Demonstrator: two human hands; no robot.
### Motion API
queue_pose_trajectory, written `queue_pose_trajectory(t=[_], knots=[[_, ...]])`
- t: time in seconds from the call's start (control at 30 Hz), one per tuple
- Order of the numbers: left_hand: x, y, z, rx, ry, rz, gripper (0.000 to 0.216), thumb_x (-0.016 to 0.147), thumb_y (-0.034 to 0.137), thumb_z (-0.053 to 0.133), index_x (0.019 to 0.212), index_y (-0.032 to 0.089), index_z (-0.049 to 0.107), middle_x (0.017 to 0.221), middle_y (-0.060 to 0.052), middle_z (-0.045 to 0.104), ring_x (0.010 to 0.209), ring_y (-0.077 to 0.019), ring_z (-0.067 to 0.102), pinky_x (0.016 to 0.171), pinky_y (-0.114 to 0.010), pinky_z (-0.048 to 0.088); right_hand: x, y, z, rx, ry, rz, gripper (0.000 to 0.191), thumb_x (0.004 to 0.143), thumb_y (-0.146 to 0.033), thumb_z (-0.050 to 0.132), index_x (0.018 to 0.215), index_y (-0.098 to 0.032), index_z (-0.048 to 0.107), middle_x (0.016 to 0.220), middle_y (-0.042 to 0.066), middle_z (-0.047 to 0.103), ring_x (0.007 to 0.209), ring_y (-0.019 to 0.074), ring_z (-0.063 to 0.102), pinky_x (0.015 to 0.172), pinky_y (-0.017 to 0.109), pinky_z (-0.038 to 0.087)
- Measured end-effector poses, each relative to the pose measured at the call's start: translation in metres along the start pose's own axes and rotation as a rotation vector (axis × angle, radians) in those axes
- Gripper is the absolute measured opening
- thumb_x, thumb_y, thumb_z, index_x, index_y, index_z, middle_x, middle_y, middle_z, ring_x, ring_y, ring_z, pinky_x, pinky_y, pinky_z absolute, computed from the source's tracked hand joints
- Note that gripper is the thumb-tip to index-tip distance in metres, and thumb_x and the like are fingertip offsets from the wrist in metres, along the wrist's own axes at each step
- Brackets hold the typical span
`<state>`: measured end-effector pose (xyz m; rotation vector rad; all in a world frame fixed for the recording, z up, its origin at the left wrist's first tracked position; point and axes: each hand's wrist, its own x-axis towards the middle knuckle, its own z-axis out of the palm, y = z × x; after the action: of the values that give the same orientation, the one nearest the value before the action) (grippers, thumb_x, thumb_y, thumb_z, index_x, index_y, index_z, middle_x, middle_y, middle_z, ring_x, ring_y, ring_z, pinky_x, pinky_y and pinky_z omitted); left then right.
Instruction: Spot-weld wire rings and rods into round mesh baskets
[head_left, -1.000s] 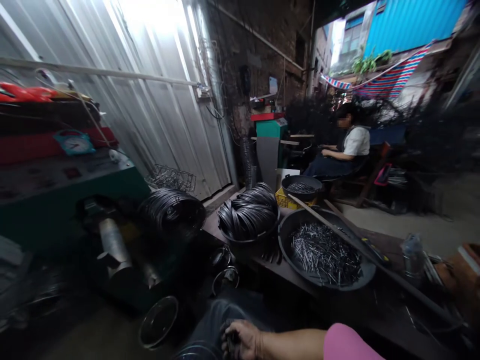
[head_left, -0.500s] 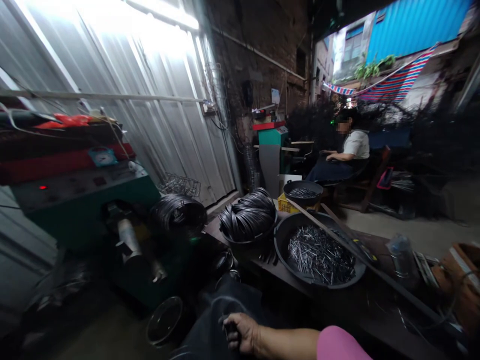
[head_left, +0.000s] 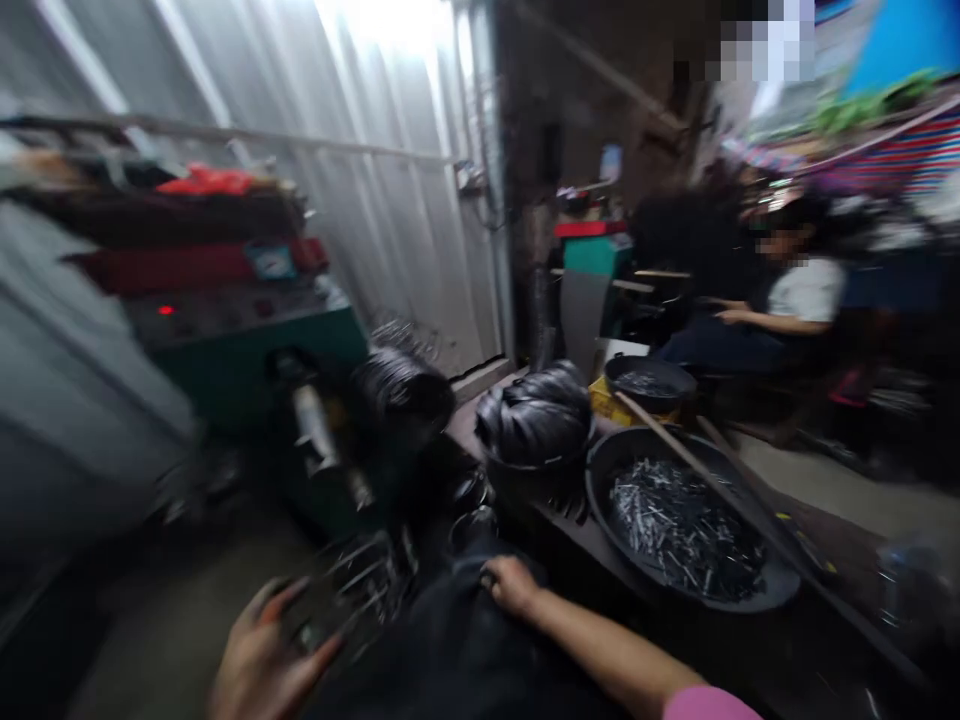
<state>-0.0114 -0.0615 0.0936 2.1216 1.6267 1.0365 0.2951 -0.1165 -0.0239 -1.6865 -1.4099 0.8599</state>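
Ribbed metal wall [head_left: 431, 260] rises behind. Low down, the left hand [head_left: 262, 650] reaches forward, grip spread wide on nothing discernible, near blurred, glinting metal pieces [head_left: 369, 580]. The right hand [head_left: 513, 586], arm outstretched, curls over dark cloth [head_left: 450, 640]; whether it holds anything, I cannot tell. Glossy wire coils [head_left: 536, 415] sit alongside.

We hold our left hand [head_left: 259, 655] low at the near left, blurred, its thumb [head_left: 321, 657] and fingers [head_left: 281, 603] spread well apart and pointing inward to the right; our right forearm [head_left: 600, 635], bare below a pink sleeve [head_left: 709, 704], slants in from the lower right; our right hand [head_left: 512, 586] is at its end, farther forward than the left, fingers curled in, too blurred to tell how tightly; our two hands are well apart.
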Motion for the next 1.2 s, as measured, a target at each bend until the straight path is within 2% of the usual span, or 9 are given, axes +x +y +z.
queue_pose_trajectory(t=[0.07,0.2,0.3,0.43,0.5,0.63,0.73,1.0,1.2], knots=[[-0.002,0.007,0.009,0.057,0.027,0.009,0.064,0.049,0.047,0.067,0.105,0.018,0.057,0.121,-0.014,0.052,0.117,-0.0359,0.046,0.100,-0.049,0.039,0.011,-0.021,-0.008,0.006,-0.112,-0.023,0.017,0.064,-0.009,0.054,0.071,-0.020,0.064,0.069,-0.001,0.063,0.074,0.0173,0.058,0.070,0.027,0.041],[0.009,0.016,0.026,0.195,-0.027,0.021,0.062,0.054,0.037,0.071,0.111,0.015,0.056,0.127,-0.016,0.048,0.120,-0.0341,0.044,0.100,-0.046,0.038,0.046,-0.077,-0.017,0.154,-0.321,-0.085,0.029,0.063,-0.017,0.063,0.091,-0.020,0.058,0.065,-0.006,0.056,0.062,0.0120,0.051,0.057,0.022,0.039],[0.013,0.020,0.033,0.265,-0.052,-0.022,0.064,0.053,0.033,0.074,0.111,0.015,0.056,0.128,-0.017,0.047,0.122,-0.0346,0.042,0.101,-0.047,0.037,0.065,-0.119,-0.014,0.105,-0.535,-0.097,0.032,0.056,-0.015,0.069,0.085,-0.018,0.056,0.061,-0.008,0.054,0.058,0.0102,0.050,0.055,0.020,0.038],[0.013,0.021,0.039,0.285,-0.062,-0.024,0.063,0.054,0.033,0.075,0.112,0.017,0.055,0.129,-0.016,0.047,0.121,-0.0339,0.043,0.101,-0.048,0.035,0.080,-0.148,0.005,-0.064,-0.576,-0.085,0.032,0.052,-0.010,0.069,0.078,-0.018,0.053,0.059,-0.009,0.053,0.057,0.0099,0.050,0.054,0.020,0.037],[0.014,0.019,0.043,0.279,-0.066,-0.014,0.062,0.055,0.034,0.075,0.111,0.018,0.055,0.129,-0.015,0.048,0.121,-0.0337,0.043,0.100,-0.048,0.036,0.084,-0.151,0.019,-0.086,-0.515,-0.103,0.029,0.054,-0.010,0.066,0.077,-0.019,0.051,0.058,-0.009,0.051,0.056,0.0097,0.048,0.052,0.019,0.036],[0.015,0.020,0.052,0.282,-0.104,-0.040,0.063,0.054,0.032,0.074,0.112,0.017,0.055,0.129,-0.016,0.047,0.121,-0.0334,0.042,0.099,-0.046,0.037,0.080,-0.143,0.043,-0.123,-0.303,-0.249,0.018,0.060,-0.009,0.057,0.073,-0.020,0.050,0.062,-0.007,0.050,0.060,0.0105,0.048,0.055,0.020,0.035],[0.016,0.022,0.057,0.278,-0.122,-0.080,0.062,0.054,0.030,0.072,0.112,0.016,0.056,0.129,-0.016,0.047,0.121,-0.0335,0.042,0.099,-0.046,0.037,0.074,-0.134,0.052,-0.149,-0.253,-0.285,0.012,0.064,-0.011,0.053,0.073,-0.020,0.054,0.062,-0.005,0.052,0.060,0.0115,0.049,0.057,0.021,0.036],[0.018,0.020,0.056,0.217,-0.162,-0.127,0.064,0.054,0.032,0.073,0.114,0.017,0.055,0.130,-0.015,0.046,0.121,-0.0333,0.043,0.099,-0.046,0.038,0.083,-0.126,0.034,-0.051,-0.605,-0.413,0.021,0.077,-0.014,0.048,0.086,-0.015,0.067,0.083,0.002,0.068,0.081,0.0160,0.062,0.074,0.026,0.045],[0.020,0.020,0.053,0.197,-0.166,-0.133,0.066,0.053,0.033,0.074,0.114,0.016,0.056,0.130,-0.015,0.047,0.122,-0.0333,0.043,0.100,-0.045,0.038,0.086,-0.128,0.025,-0.165,-0.649,-0.572,0.029,0.070,-0.014,0.064,0.099,-0.015,0.066,0.092,0.006,0.069,0.084,0.0181,0.063,0.076,0.028,0.047]])
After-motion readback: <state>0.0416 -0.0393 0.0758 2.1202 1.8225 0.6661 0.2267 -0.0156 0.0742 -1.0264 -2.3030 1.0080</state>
